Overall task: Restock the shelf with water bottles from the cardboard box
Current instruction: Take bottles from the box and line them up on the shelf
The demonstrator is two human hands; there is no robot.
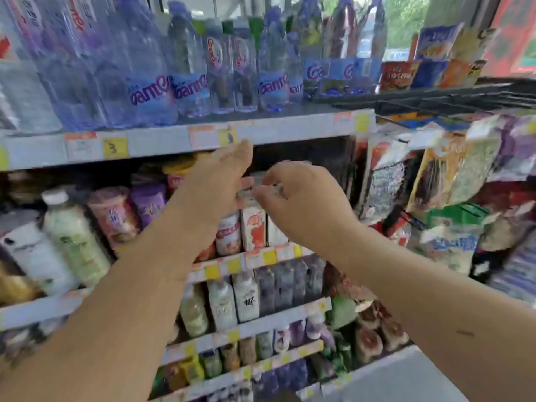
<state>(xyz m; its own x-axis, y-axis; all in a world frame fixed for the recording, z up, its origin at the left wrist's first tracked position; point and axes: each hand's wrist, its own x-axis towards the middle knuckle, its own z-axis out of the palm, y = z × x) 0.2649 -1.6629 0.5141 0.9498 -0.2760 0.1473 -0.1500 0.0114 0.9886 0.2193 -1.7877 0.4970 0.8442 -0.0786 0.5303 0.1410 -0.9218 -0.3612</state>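
Shop shelving (174,143) in stacked tiers fills the view, each front rail carrying yellow and orange price tags, with a daylit window (406,21) behind the top right. At left, white and pale-green drink bottles (75,242) stand on the second tier. Water bottles (185,68) with blue-purple labels stand upright in rows along the top tier, from its left end to near its right. Below that tier's rail, the left hand (220,181) reaches in with fingers nearly straight, its grip wide, touching a blurred pale item above small cartons (253,230). Just beside it, the right hand (301,192) curls its fingers at the same item; whether that grip holds it cannot be told. Hanging snack packets (464,169) crowd the right.
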